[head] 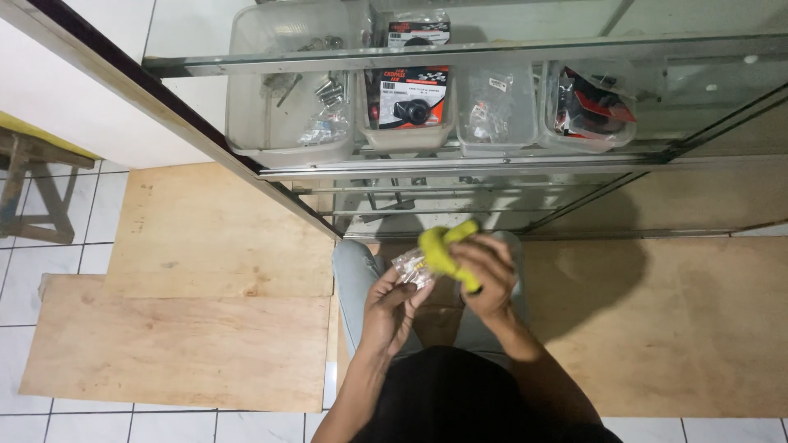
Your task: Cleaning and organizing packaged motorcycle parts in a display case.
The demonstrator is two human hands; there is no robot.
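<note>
My left hand (392,305) holds a small clear plastic bag (412,267) with small metal parts inside, pinched between its fingers. My right hand (486,272) is closed on a yellow cloth (442,246), which is pressed against the bag. Both hands are in front of my lap, just before a glass display cabinet (460,168).
Clear plastic bins (289,139) with bolts and packaged parts stand on the cabinet's glass shelves. Plywood sheets (189,328) cover the white tiled floor on the left and right. A wooden stool (37,189) stands at the far left.
</note>
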